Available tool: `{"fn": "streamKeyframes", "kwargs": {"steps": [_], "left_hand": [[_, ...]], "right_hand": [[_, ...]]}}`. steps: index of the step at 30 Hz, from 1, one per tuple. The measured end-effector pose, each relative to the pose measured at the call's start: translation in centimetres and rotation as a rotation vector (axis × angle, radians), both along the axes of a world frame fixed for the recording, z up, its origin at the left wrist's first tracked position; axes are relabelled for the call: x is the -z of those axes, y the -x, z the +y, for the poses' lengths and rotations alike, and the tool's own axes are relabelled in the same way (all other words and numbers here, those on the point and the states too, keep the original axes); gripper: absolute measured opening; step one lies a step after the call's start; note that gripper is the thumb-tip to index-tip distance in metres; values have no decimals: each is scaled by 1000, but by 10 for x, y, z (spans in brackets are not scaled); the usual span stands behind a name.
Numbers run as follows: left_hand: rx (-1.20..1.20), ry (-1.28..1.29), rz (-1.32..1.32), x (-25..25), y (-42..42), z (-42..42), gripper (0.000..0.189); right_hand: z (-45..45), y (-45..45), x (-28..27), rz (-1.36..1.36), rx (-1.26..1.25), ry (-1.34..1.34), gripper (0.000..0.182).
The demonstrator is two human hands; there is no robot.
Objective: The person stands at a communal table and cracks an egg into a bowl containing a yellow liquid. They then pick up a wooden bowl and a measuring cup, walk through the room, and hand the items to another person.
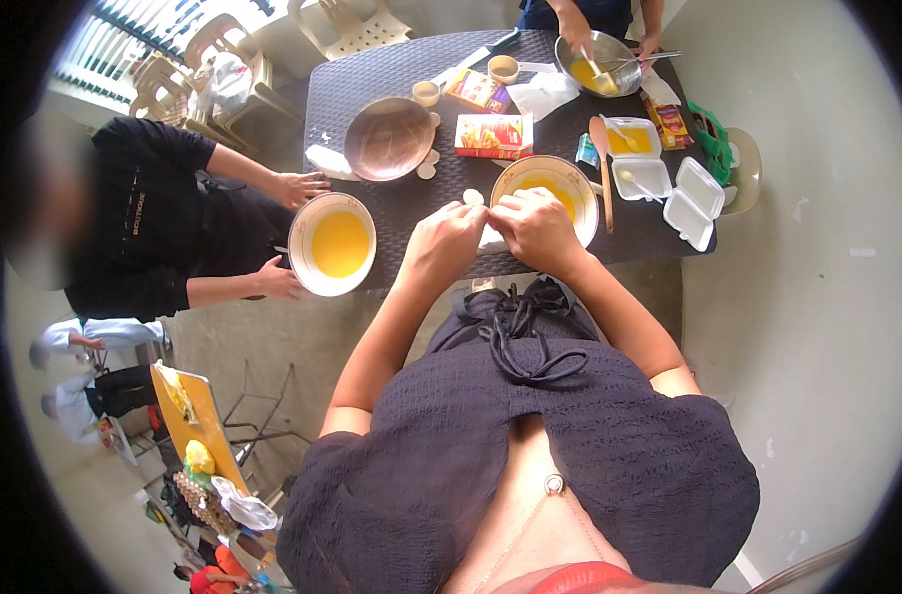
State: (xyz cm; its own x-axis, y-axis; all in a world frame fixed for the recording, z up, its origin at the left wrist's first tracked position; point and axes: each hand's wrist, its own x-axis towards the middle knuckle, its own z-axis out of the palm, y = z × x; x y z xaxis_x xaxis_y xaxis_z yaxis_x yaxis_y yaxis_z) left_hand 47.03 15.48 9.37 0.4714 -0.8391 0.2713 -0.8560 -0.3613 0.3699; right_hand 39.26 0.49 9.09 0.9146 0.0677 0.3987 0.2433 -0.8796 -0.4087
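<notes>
My left hand (442, 245) and my right hand (538, 229) meet at the table's near edge, fingertips pinched close together. Whatever may lie between the fingers is too small to make out. Just beyond them is a small white round piece (473, 197), perhaps eggshell; whether I hold it is unclear. A white patterned bowl (501, 182) with yellow liquid sits partly behind my right hand. Below the fingertips a white item (491, 240) shows, mostly covered. Right of the bowl lies a wooden spoon (600, 167).
A co-worker's hands (300, 190) flank another bowl of yellow liquid (339, 243). Opposite, someone stirs a metal bowl (616, 83). Around them are a brown round pan (388, 139), boxes (493, 136), a knife (481, 55), measuring cups (426, 93) and foam containers (642, 178).
</notes>
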Motion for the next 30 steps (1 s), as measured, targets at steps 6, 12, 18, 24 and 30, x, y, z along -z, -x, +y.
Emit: {"fn": "streamKeyframes", "kwargs": {"steps": [6,12,18,24,30], "left_hand": [[59,-42,106,8,1,-14,9],[-37,112,531,14,17,-35,15],[-10,206,1150,28,27,-62,17],[42,-148,743,-4,33,-90,18],[234,-175,263,-6,52,-119,15]], "right_hand": [[-15,10,5,81,-9,32,10],[-29,26,9,-40,-4,-50,7],[-52,45,8,-211,19,16,7],[-85,62,13,-134,51,-71,7],[-116,77,10,-15,69,-82,9]]}}
